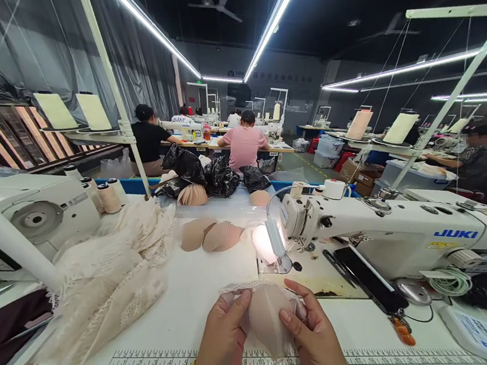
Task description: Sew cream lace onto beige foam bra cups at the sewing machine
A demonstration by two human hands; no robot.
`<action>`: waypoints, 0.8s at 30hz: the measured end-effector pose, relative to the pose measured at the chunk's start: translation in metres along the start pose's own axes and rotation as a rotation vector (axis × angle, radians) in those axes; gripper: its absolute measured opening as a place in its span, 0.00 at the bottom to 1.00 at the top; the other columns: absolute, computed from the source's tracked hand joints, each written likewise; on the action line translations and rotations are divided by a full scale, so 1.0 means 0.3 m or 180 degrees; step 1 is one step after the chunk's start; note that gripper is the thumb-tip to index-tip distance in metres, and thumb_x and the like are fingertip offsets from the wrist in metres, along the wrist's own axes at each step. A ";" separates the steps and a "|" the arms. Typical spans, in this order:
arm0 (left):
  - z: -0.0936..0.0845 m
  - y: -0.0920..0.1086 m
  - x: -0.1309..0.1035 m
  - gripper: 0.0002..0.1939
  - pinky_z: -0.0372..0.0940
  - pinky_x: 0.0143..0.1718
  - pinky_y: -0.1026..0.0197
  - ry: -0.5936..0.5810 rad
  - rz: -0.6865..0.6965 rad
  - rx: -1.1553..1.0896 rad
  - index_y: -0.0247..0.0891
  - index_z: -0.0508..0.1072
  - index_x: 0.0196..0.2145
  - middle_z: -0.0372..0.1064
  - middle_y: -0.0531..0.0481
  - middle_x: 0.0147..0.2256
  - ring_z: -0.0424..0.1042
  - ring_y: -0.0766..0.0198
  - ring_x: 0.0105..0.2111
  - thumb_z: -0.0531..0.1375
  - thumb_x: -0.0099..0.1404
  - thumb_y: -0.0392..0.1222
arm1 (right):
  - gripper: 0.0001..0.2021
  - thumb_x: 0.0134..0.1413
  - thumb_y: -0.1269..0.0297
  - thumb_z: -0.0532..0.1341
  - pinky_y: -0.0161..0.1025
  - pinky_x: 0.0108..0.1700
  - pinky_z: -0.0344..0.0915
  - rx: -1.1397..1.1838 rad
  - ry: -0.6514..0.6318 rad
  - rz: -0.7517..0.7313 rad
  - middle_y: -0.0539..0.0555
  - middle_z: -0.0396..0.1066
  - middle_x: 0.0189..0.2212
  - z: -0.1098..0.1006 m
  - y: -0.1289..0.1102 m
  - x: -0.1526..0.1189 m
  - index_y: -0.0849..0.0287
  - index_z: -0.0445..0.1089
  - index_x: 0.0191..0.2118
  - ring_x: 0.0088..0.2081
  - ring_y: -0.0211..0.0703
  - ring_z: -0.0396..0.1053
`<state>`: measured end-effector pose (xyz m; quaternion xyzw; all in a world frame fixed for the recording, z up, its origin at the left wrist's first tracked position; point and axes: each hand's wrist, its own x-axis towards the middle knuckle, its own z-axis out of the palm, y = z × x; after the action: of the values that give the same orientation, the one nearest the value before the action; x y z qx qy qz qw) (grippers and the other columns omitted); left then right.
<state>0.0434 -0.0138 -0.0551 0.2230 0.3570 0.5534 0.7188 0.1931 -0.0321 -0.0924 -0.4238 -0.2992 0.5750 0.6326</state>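
Between my two hands, over the front of the white sewing table (184, 318), is a beige bra cup (268, 315) edged with pale lace. My left hand (227, 331) pinches its left edge, thumb on top. On the opposite side my right hand (308, 330) grips the cup with the thumb pressed on its face and the index finger raised; its other fingers are partly hidden behind the fabric. Just beyond the hands stands the lit needle area of a JUKI sewing machine (361, 216). Loose beige bra cups (221, 236) lie behind, left of the machine's lamp.
Cream lace fabric (117, 273) is heaped on the left. A black phone (369, 279) and an orange charm (401, 329) lie right of the needle. A printed ruler (149, 358) runs along the front edge. Black plastic bags (220, 176) sit at the back; co-workers (245, 141) sit beyond.
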 end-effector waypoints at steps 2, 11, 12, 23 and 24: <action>0.005 0.002 0.000 0.23 0.73 0.49 0.54 -0.0015 -0.0023 0.0024 0.36 0.82 0.42 0.80 0.42 0.43 0.76 0.47 0.50 0.78 0.53 0.52 | 0.41 0.40 0.48 0.80 0.52 0.47 0.74 0.0028 0.0041 -0.0002 0.56 0.79 0.39 0.002 0.000 0.000 0.54 0.69 0.59 0.41 0.55 0.78; 0.033 0.011 -0.006 0.18 0.72 0.50 0.55 -0.0351 -0.0071 -0.0075 0.34 0.82 0.43 0.80 0.40 0.46 0.76 0.47 0.50 0.73 0.60 0.49 | 0.41 0.40 0.50 0.80 0.50 0.49 0.74 0.0100 0.0119 -0.0007 0.57 0.80 0.41 0.003 -0.018 -0.002 0.54 0.68 0.60 0.42 0.53 0.78; 0.041 0.011 -0.006 0.19 0.72 0.50 0.55 -0.0484 -0.0094 -0.0057 0.34 0.82 0.44 0.80 0.40 0.46 0.76 0.47 0.50 0.73 0.61 0.50 | 0.41 0.40 0.50 0.80 0.50 0.49 0.74 0.0095 0.0109 -0.0023 0.56 0.80 0.41 0.004 -0.019 -0.001 0.54 0.67 0.61 0.42 0.53 0.77; 0.058 0.112 0.019 0.23 0.71 0.50 0.50 -0.1007 -0.0612 0.0368 0.35 0.80 0.46 0.79 0.39 0.45 0.77 0.45 0.47 0.71 0.61 0.55 | 0.54 0.54 0.51 0.73 0.45 0.43 0.70 -0.0972 -0.1294 -0.0164 0.49 0.73 0.35 -0.126 0.006 0.019 0.46 0.37 0.75 0.36 0.46 0.74; 0.052 0.138 0.018 0.22 0.70 0.51 0.50 -0.1352 -0.0599 0.0721 0.37 0.80 0.47 0.79 0.41 0.45 0.77 0.46 0.48 0.70 0.62 0.55 | 0.50 0.57 0.55 0.71 0.44 0.42 0.69 -0.1355 -0.1390 -0.0361 0.49 0.72 0.35 -0.153 -0.011 0.033 0.45 0.38 0.75 0.35 0.45 0.74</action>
<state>0.0295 0.0045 -0.0168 0.3791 0.2769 0.3813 0.7964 0.2360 -0.0311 -0.1119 -0.3958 -0.5649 0.5408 0.4814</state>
